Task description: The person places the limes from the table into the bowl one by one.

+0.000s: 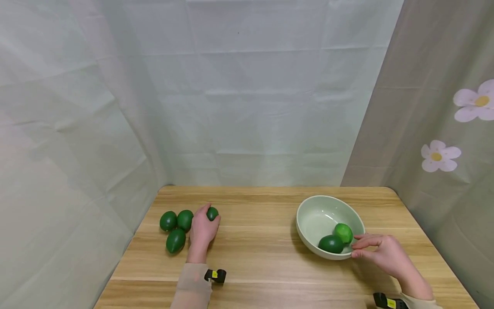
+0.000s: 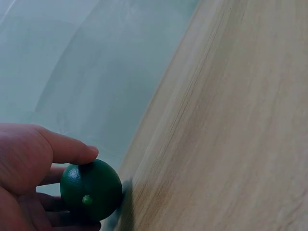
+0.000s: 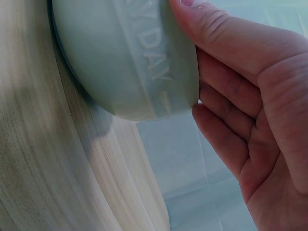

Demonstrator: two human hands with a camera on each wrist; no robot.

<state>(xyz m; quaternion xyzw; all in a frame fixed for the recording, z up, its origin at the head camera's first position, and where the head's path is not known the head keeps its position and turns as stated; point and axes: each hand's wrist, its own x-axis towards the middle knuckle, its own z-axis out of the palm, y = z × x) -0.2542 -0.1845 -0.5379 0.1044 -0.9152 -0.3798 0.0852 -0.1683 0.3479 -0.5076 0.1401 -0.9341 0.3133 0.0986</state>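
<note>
At the left of the table, my left hand (image 1: 203, 229) grips a dark green, smooth, egg-shaped fruit (image 1: 212, 213). The left wrist view shows thumb and fingers around this fruit (image 2: 91, 189), with a small stem nub facing the camera and the fruit close over the wood. Three similar dark green fruits (image 1: 176, 240) lie just left of that hand. On the right, my right hand (image 1: 386, 253) pinches the rim of a pale green bowl (image 1: 314, 214), thumb outside. Inside the bowl rest one dark green fruit (image 1: 331, 243) and a brighter green lime (image 1: 343, 233). Raised lettering marks the bowl's outer wall (image 3: 130, 62).
The wooden table (image 1: 254, 249) has light grain and rounded back corners. Pale curtains (image 1: 262, 107) hang behind it and at the sides, with white flower prints (image 1: 441, 156) on the right one. Black wrist cameras (image 1: 215, 275) sit on both wrists.
</note>
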